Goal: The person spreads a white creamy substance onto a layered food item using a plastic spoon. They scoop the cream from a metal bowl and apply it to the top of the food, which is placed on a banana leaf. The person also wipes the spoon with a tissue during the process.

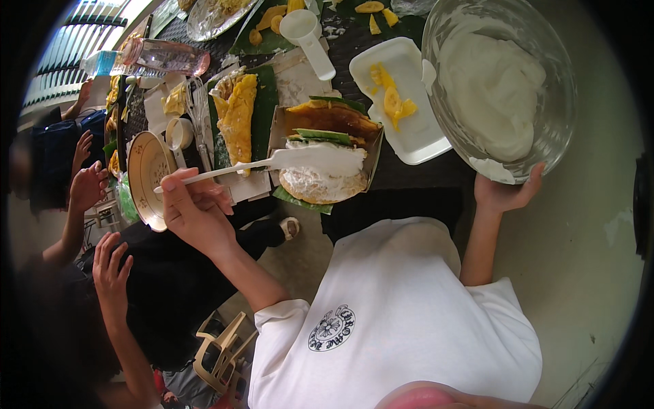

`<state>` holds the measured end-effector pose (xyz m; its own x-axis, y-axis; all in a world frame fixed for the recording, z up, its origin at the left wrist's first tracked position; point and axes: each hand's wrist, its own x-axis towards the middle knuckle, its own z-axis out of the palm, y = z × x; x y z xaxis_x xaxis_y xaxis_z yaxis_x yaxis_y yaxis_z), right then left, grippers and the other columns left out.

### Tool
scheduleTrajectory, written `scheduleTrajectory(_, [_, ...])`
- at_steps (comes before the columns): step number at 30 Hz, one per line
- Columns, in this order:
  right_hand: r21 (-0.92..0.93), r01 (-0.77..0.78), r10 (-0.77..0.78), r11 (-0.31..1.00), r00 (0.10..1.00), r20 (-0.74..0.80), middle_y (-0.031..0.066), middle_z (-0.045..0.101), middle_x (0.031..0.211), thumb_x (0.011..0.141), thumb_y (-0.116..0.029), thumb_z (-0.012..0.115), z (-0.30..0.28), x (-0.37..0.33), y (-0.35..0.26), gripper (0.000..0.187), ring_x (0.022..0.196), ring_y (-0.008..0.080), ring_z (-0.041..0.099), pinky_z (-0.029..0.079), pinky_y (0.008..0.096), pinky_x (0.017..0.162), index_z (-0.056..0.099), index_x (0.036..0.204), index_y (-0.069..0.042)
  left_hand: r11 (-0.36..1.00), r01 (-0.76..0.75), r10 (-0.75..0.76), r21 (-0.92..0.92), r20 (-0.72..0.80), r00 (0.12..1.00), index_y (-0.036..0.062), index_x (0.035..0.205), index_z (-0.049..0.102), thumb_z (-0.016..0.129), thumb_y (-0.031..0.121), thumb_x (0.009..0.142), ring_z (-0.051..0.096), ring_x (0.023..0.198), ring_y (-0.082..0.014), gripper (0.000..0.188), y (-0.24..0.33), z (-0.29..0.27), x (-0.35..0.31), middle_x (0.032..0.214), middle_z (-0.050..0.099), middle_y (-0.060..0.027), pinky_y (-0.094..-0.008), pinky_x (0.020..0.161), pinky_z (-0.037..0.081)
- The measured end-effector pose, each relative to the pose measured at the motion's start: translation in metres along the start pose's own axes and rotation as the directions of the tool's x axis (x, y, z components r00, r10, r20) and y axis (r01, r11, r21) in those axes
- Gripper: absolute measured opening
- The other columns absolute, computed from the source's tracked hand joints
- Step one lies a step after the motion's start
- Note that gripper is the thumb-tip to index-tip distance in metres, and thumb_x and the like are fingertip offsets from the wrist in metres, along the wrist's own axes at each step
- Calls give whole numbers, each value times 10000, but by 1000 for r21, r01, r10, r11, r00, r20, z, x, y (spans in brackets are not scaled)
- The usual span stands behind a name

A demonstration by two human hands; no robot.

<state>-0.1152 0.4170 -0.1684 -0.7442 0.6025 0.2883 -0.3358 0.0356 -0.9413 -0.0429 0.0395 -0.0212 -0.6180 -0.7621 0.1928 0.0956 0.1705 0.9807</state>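
My left hand [197,213] grips the thin handle of a white spatula [238,168], whose blade is coated in white cream. The blade lies over a round, cream-covered layer [320,183] at the near side of an open box [377,153]. Inside the box are green leaf strips and, at the back, a browned yellow layer [323,117]. On my right, a large shiny bowl [560,126] is tilted toward me and holds thick white cream [497,92]. My right hand [504,199] supports it from below at the near rim, fingers partly hidden.
A white foam tray [436,146] with yellow fruit pieces sits between box and bowl. Left of the box lie a yellow folded crepe [238,116] on leaf, a whisk [199,112] and a tilted plate [139,191]. A white scoop [310,42] lies behind. Other people's hands [112,266] are at left.
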Motion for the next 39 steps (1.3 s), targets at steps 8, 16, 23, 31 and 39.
scheduleTrajectory(8, [528,-355,444,772,895,-47,145,425,1460,906,-384,550,29,8,-40,652,1348,300,415,344,475,1122,405,1415,-3,997,-73,73,8,-90,993,26,919,638,523,437,999,509,406,-88,435,-1,-30,19,580,599,-52,-192,346,352])
scheduleTrajectory(16, [523,-375,425,765,905,26,136,421,1465,909,-403,535,31,8,-44,670,1350,305,413,331,474,1127,385,1428,-6,991,55,-51,-124,38,998,30,902,614,486,393,1020,511,397,-119,403,-7,-20,15,587,602,-77,-210,345,366])
scheduleTrajectory(23, [517,-369,418,772,908,24,132,428,1459,907,-402,534,27,9,-41,647,1346,304,418,343,483,1123,413,1409,-13,999,32,-32,6,-18,999,24,905,604,448,340,1036,504,388,-134,376,-13,-19,24,586,605,-91,-218,340,343])
scheduleTrajectory(31, [504,-388,455,771,890,-11,122,438,1454,903,-393,536,24,11,-40,606,1342,290,427,357,483,1121,455,1386,-37,999,-34,34,2,-123,992,20,897,597,437,355,1038,518,409,-129,397,1,-37,31,570,586,-93,-213,339,339])
scheduleTrajectory(39, [494,-384,456,780,889,-29,129,441,1452,903,-383,532,23,10,-38,608,1332,289,441,373,479,1113,449,1389,-27,948,-31,38,-318,18,999,25,935,563,424,378,1039,569,476,-131,394,12,-29,15,695,591,-84,-232,349,437])
